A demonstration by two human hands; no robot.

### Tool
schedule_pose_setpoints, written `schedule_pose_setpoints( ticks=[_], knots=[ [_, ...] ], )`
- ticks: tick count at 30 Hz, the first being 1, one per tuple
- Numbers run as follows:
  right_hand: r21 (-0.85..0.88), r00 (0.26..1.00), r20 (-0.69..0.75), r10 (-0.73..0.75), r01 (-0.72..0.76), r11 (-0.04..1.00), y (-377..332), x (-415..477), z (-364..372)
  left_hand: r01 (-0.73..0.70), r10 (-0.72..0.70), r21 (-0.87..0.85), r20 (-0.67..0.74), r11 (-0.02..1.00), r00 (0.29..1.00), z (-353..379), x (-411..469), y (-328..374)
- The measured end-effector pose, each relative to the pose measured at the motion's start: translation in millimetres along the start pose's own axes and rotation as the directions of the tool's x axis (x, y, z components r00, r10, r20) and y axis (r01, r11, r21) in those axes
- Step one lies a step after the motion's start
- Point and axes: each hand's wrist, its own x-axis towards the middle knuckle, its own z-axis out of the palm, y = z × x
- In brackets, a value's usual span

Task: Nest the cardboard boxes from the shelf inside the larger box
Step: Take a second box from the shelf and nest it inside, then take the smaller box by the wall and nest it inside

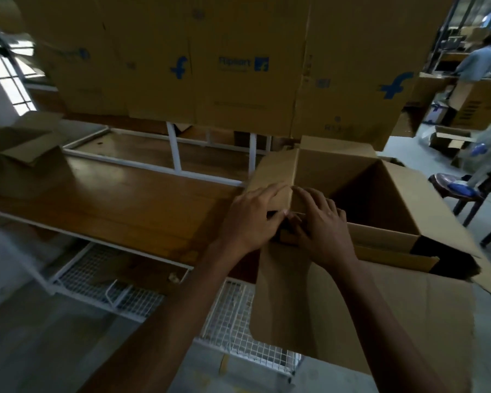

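The big open box (380, 211) stands at the right end of the wooden shelf (111, 199), its near flap (352, 307) hanging down toward the floor, and both hands work at its left near corner. The left hand (253, 219) lies on the outside of the folded left flap (275, 177), fingers spread flat and thumb tucked under the edge; the right hand (321, 222) is just inside that corner, fingers curled down around something small and brown that looks like a smaller box (288, 236), though I cannot be sure it is gripped. The risk I see is that the flap springs back into the opening and blocks the piece, or that the piece catches on the corner edge and wedges crooked, since the 2 hands crowd 1 tight spot. Pressing on that side could also slide the big box along the shelf or tip it off the end. The gap between the palms is dark, so the shape of the small piece is mostly guesswork. The bottom of the big box is in shadow, and I cannot tell whether anything is nested there. Left of it, at the far end of the shelf, another opened box (17, 148) is cut by the edge, and the printed cartons (210, 61) above are blurred.
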Motion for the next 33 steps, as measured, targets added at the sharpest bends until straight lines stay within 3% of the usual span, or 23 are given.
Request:
schedule_pose_setpoints(
  ticks=[6,14,23,33],
  knots=[
    [0.098,0.989,-0.049,-0.139,0.144,0.985,-94,38,43,0.076,-0.076,-0.009,-0.113,0.997,0.991,-69,-18,-86],
    [0.292,0.959,-0.044,-0.281,0.281,0.914,-276,102,134,0.204,-0.188,0.056,-0.215,0.977,0.958,-193,-63,-248],
    [0.432,0.927,-0.031,-0.374,0.35,0.831,-460,162,245,0.369,-0.325,0.101,-0.302,0.924,0.896,-324,-114,-412],
    [0.585,0.888,0.036,-0.458,0.353,0.73,-595,254,366,0.529,-0.46,0.147,-0.337,0.836,0.821,-403,-116,-583]
  ],
)
